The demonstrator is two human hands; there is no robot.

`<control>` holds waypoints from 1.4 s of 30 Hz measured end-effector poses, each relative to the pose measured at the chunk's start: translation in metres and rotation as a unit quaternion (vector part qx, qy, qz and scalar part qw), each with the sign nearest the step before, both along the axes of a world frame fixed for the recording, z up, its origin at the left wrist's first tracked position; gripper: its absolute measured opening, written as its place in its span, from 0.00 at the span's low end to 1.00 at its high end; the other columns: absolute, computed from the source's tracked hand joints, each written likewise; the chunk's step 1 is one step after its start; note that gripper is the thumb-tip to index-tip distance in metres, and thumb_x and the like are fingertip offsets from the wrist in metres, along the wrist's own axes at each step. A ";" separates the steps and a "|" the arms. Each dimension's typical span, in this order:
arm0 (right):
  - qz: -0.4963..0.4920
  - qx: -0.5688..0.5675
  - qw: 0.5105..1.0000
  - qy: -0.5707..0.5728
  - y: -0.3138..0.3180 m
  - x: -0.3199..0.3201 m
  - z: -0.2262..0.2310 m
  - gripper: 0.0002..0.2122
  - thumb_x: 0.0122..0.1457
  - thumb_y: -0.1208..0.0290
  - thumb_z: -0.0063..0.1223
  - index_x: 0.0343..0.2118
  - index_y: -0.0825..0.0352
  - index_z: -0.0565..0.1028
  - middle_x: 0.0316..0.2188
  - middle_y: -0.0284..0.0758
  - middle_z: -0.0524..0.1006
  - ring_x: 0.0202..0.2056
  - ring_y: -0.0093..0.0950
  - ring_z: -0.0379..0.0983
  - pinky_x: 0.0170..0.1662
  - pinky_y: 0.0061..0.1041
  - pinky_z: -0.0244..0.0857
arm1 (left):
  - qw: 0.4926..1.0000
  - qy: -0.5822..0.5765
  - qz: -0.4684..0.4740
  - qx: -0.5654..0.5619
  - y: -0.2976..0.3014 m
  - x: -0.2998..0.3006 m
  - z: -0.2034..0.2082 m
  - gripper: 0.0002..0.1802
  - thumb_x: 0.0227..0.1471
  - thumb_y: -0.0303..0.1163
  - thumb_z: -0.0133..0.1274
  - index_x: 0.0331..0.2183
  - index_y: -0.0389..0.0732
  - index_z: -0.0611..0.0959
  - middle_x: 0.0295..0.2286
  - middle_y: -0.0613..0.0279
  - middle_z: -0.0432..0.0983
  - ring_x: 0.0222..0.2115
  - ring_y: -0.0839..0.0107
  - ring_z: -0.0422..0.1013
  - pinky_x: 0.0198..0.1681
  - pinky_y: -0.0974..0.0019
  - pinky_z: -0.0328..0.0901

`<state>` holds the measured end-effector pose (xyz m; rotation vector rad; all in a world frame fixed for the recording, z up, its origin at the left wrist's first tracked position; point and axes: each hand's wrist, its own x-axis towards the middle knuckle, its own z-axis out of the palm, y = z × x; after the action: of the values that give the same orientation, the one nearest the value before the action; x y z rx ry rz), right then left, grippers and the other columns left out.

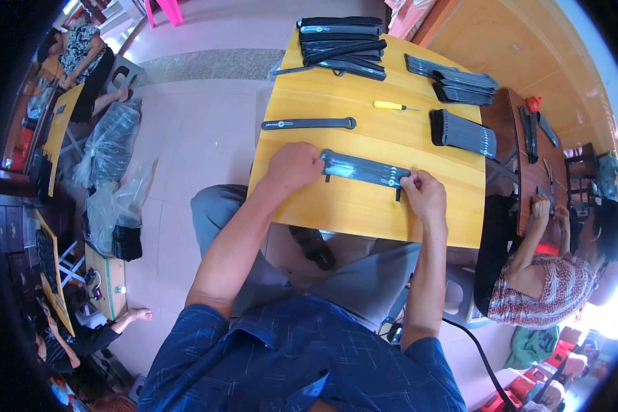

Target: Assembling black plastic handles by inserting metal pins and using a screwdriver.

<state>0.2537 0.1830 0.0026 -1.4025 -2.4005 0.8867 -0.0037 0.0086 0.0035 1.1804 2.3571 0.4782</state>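
A flat dark packet (360, 169) with a glossy, plastic-like front lies across the wooden table in front of me. White marks are printed near its right end, and short black tabs stick out below both ends. My left hand (296, 167) is closed, with its fingertips at the packet's left end. At the other end my right hand (426, 194) pinches the corner between thumb and fingers. Just beyond the packet lies a single black strap (309, 124) with a holed, rounded right end. Farther back is an awl-like tool (391, 106) with a yellow handle and thin metal tip.
Piled black straps (342, 47) lie at the table's (350, 216) far left corner. Dark flat sleeves (452, 79) fan out at the far right, with another stack (463, 132) nearer. A co-worker (546, 275) sits to the right at a brown table. Plastic bags (113, 147) stand on the floor leftward.
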 end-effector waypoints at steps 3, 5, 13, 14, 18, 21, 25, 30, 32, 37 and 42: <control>-0.010 0.038 0.996 -0.081 -0.004 -0.005 0.014 0.12 0.59 0.59 0.65 0.30 0.64 0.81 0.26 0.40 0.83 0.32 0.40 0.81 0.37 0.39 0.73 | 1.000 -0.004 -0.005 -0.008 -0.001 0.000 0.002 0.12 0.53 0.40 0.57 0.29 0.43 0.89 0.32 0.51 0.84 0.37 0.49 0.80 0.43 0.47 0.74; -0.016 0.057 0.987 -0.152 0.001 0.000 0.019 0.12 0.57 0.58 0.66 0.31 0.64 0.81 0.27 0.41 0.83 0.34 0.43 0.82 0.38 0.42 0.74 | 1.000 -0.010 -0.006 -0.002 -0.001 -0.001 0.001 0.12 0.53 0.40 0.58 0.29 0.43 0.89 0.32 0.51 0.84 0.37 0.49 0.80 0.43 0.48 0.74; 0.045 0.209 0.976 0.039 -0.021 -0.028 0.004 0.10 0.58 0.71 0.62 0.41 0.66 0.77 0.42 0.46 0.80 0.43 0.46 0.78 0.46 0.42 0.72 | 0.993 -0.033 0.000 0.114 -0.019 -0.009 -0.026 0.13 0.55 0.41 0.58 0.28 0.41 0.86 0.28 0.51 0.83 0.33 0.48 0.79 0.37 0.46 0.72; 0.056 0.241 0.967 0.063 -0.024 -0.037 0.002 0.12 0.59 0.70 0.62 0.43 0.66 0.77 0.44 0.47 0.79 0.46 0.47 0.76 0.50 0.44 0.70 | 0.985 -0.043 0.010 0.169 -0.023 -0.007 -0.026 0.13 0.56 0.41 0.58 0.28 0.41 0.84 0.27 0.51 0.82 0.32 0.47 0.79 0.35 0.46 0.71; 0.054 0.271 0.959 0.060 -0.025 -0.069 -0.016 0.21 0.62 0.67 0.59 0.57 0.65 0.72 0.60 0.51 0.69 0.62 0.50 0.63 0.64 0.55 0.56 | 0.970 -0.074 0.080 0.216 -0.036 0.003 -0.021 0.12 0.57 0.39 0.57 0.30 0.41 0.81 0.26 0.52 0.81 0.29 0.47 0.78 0.33 0.47 0.71; 0.038 0.262 0.964 0.022 -0.027 -0.088 -0.023 0.25 0.66 0.63 0.54 0.64 0.64 0.67 0.68 0.51 0.59 0.70 0.51 0.52 0.67 0.65 0.48 | 0.965 -0.017 0.073 0.251 -0.038 0.002 -0.017 0.11 0.58 0.39 0.57 0.31 0.42 0.79 0.25 0.53 0.81 0.27 0.47 0.78 0.32 0.48 0.70; 0.059 0.298 0.952 0.034 -0.024 -0.105 -0.034 0.25 0.68 0.61 0.51 0.65 0.62 0.66 0.70 0.51 0.56 0.71 0.52 0.49 0.68 0.68 0.43 | 0.961 0.049 0.050 0.266 -0.027 0.004 -0.009 0.11 0.59 0.38 0.56 0.30 0.42 0.78 0.24 0.53 0.80 0.27 0.48 0.78 0.31 0.47 0.70; 0.092 0.322 0.942 0.001 -0.011 -0.101 -0.044 0.24 0.69 0.60 0.49 0.67 0.59 0.65 0.71 0.49 0.56 0.73 0.52 0.46 0.68 0.69 0.41 | 0.948 0.108 -0.021 0.299 0.016 0.016 -0.007 0.09 0.59 0.36 0.55 0.33 0.41 0.78 0.26 0.53 0.80 0.27 0.50 0.78 0.30 0.48 0.71; 0.095 0.302 0.948 -0.015 -0.006 -0.094 -0.040 0.25 0.70 0.59 0.48 0.67 0.59 0.64 0.71 0.48 0.56 0.73 0.52 0.45 0.69 0.69 0.39 | 0.931 0.138 -0.102 0.323 0.037 0.023 -0.014 0.08 0.60 0.36 0.53 0.35 0.42 0.78 0.28 0.55 0.82 0.28 0.53 0.79 0.30 0.49 0.72; 0.113 0.324 0.939 -0.030 0.011 -0.081 -0.047 0.25 0.69 0.61 0.49 0.68 0.59 0.64 0.71 0.47 0.55 0.73 0.51 0.45 0.70 0.69 0.36 | 0.900 0.180 -0.202 0.341 0.084 0.045 -0.030 0.08 0.58 0.38 0.55 0.31 0.45 0.77 0.23 0.58 0.80 0.25 0.58 0.80 0.27 0.53 0.73; 0.079 0.323 0.943 -0.019 0.017 -0.072 -0.046 0.22 0.71 0.63 0.47 0.66 0.59 0.67 0.70 0.45 0.59 0.72 0.49 0.48 0.70 0.67 0.39 | 0.893 0.209 -0.220 0.332 0.089 0.037 -0.042 0.08 0.58 0.37 0.55 0.30 0.45 0.76 0.22 0.59 0.79 0.23 0.58 0.79 0.25 0.54 0.72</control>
<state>0.1815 0.1995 -0.0431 -0.9836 -2.5108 0.0561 0.0331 0.0975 -0.0386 2.2620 2.1860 0.9910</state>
